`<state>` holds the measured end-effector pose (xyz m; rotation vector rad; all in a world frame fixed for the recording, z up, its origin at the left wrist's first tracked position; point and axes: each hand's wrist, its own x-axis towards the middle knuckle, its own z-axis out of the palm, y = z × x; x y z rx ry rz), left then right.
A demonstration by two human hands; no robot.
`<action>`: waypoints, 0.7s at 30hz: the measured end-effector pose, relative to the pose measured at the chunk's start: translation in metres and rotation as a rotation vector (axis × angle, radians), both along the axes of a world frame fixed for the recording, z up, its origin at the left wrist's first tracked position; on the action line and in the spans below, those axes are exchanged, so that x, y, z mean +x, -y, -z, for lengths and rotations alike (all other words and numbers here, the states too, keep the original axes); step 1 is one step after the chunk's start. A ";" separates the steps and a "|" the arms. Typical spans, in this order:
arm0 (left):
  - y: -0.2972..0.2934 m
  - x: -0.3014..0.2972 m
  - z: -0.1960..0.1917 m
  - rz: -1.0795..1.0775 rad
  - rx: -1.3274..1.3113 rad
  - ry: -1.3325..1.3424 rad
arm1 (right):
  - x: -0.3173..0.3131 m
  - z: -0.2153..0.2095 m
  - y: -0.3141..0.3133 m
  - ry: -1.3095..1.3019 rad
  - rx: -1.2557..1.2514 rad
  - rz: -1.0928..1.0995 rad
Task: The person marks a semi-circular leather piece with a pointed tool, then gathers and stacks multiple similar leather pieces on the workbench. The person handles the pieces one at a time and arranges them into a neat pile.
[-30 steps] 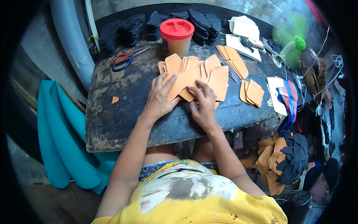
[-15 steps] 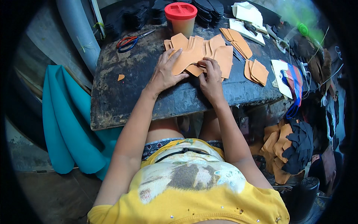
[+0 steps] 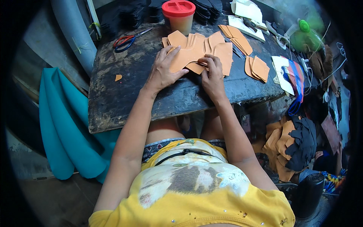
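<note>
Both hands are sliding nearer the worn dark table's (image 3: pixel 124 102) front edge: left hand (image 3: pixel 163 72) pressing flat, right hand (image 3: pixel 212 73) pinching the fanned tan leather cut-outs (image 3: pixel 196 51), which remain mostly unsorted at table centre.

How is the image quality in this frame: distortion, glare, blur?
Head view: strong fisheye, the dark worktable edge bows, black vignette rings the rim; the upper right looks washed out around the green bottle; both hands and the tan cut pieces are sharp.
</note>
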<state>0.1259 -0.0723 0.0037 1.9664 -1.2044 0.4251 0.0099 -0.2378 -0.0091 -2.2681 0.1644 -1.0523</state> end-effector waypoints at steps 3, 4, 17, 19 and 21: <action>0.000 -0.002 -0.001 0.012 0.014 -0.044 | 0.002 0.001 0.001 0.026 0.085 -0.031; -0.001 -0.002 -0.002 0.014 0.017 -0.062 | 0.003 0.001 0.002 0.021 0.102 -0.042; -0.004 -0.006 -0.012 -0.032 0.031 -0.001 | -0.004 -0.015 -0.005 0.060 0.257 -0.079; -0.005 -0.009 -0.014 -0.023 0.031 -0.003 | -0.005 -0.018 -0.004 0.121 0.268 -0.057; -0.004 -0.011 -0.013 -0.017 0.091 0.036 | -0.007 -0.016 0.001 0.215 0.305 -0.041</action>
